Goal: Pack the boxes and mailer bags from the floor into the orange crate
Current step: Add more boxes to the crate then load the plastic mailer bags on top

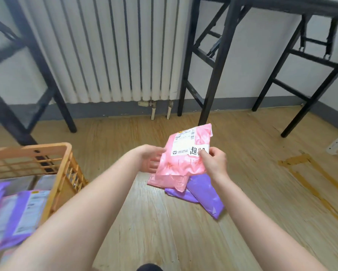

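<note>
A pink mailer bag [185, 153] with a white label is held up above the floor. My right hand [213, 160] pinches its right edge with thumb and fingers. My left hand [150, 159] is at its left edge with fingers spread behind the bag; the grip is partly hidden. Under it on the floor lie another pink mailer bag [168, 181] and a purple mailer bag [205, 194]. The orange crate [60, 169] stands at the left, holding purple mailer bags [17, 212] with labels.
A white radiator [113, 51] lines the back wall. Black table legs [215, 61] stand behind the bags and a black frame [27, 75] behind the crate. Brown tape marks [301, 163] lie on the wooden floor at right.
</note>
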A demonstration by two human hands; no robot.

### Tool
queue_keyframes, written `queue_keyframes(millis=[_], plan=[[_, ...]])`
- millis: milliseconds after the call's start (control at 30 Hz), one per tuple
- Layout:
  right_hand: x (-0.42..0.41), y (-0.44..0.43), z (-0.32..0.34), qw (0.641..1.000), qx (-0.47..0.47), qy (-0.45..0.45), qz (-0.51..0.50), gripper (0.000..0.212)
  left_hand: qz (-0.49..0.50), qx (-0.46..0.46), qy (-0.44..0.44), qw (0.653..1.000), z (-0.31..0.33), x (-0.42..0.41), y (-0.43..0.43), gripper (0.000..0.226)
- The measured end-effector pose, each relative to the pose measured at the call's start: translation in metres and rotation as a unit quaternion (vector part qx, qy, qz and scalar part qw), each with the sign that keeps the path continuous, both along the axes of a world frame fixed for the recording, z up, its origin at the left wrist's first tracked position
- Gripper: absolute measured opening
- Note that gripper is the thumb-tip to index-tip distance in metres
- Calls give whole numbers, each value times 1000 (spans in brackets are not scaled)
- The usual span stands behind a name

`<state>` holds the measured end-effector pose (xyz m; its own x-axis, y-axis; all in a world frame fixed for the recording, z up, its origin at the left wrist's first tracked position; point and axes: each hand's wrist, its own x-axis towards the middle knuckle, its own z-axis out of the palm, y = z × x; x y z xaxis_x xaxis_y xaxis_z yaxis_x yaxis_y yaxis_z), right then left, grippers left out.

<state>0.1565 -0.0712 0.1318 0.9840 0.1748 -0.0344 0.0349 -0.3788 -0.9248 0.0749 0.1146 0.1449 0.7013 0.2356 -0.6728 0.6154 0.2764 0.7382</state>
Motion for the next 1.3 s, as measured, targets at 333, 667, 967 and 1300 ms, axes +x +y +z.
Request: queue_keyframes(millis=[333,667,967,1300], plan=[[-84,118,77,971,-39,-121,203,17,198,216,-86,952,97,-139,103,17],[-174,244,117,912,-118,-215,330,21,318,273,-87,904,103,-280,197,18],[-235,320,63,828,-274,-222,437,27,277,453,51,846,44,-356,246,9],[-248,356,-23,707,-465,-252,469,18,222,477,138,839,-51,-359,262,15]])
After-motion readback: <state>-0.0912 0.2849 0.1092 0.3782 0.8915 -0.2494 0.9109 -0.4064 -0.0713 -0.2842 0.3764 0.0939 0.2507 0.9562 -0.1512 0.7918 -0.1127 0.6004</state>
